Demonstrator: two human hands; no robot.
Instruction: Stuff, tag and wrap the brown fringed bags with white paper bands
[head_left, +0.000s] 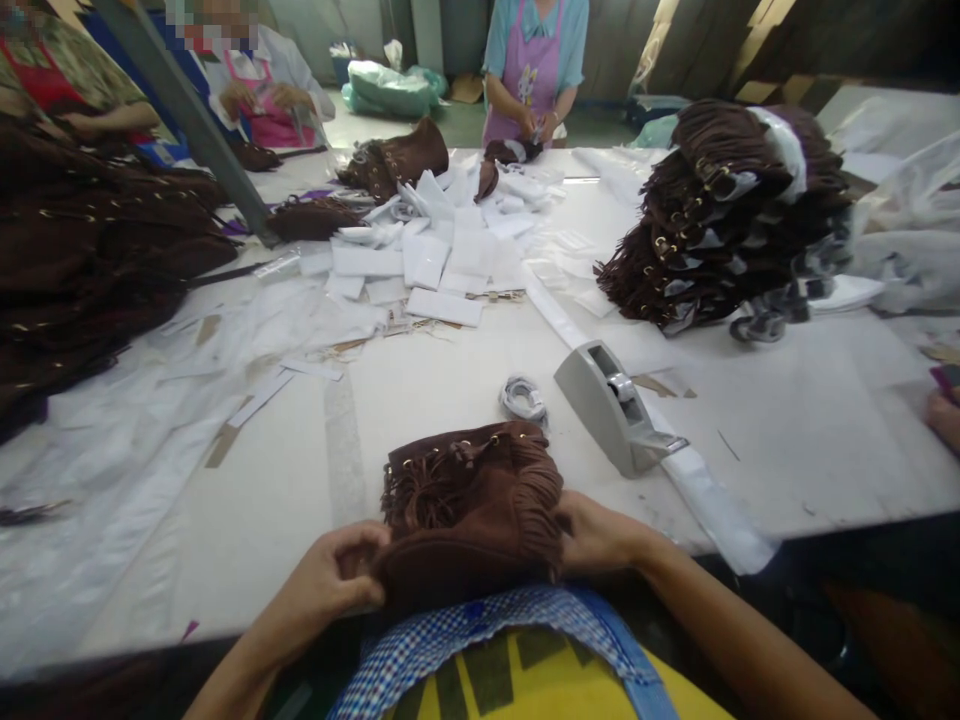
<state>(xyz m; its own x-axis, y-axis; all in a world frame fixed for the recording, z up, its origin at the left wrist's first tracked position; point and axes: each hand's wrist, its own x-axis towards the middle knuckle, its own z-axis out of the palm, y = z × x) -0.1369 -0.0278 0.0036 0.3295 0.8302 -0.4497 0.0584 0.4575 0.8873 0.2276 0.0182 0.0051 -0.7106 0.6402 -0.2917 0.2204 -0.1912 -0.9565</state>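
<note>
Brown fringed bag point(480, 520) lies at the near edge of the white table point(420, 365), right by the checked apron point(390, 645); if they touch, I can't tell. L hand point(352, 570) is half curled, thumb & index finger apart, and seems to hold the bag's L end; the tips are partly hidden. R hand point(589, 535) is bent round the R end, apparently w/ a light hold, but its fingertips are mostly hidden behind the fringe.

Main risk, in my view: the bag is so near the edge that it could slide down if both hands loosen at the same time. Also the fringe is loose, so a strip could be pinched under the fingers & pulled.

Its long axis runs L–R, approx. parallel to the table edge, R end slightly farther. The side w/ gold eyelets points away from the person; the rounded, smooth side faces the apron.

Just beyond is a pale coil point(534, 408), near enough to catch on the fringe if the bag is pushed fwd. To the R stands a grey tape dispenser point(604, 420); a wide R elbow swing might knock it. Farther off, white slips point(450, 255) lie loose & could scatter if brushed.
</note>
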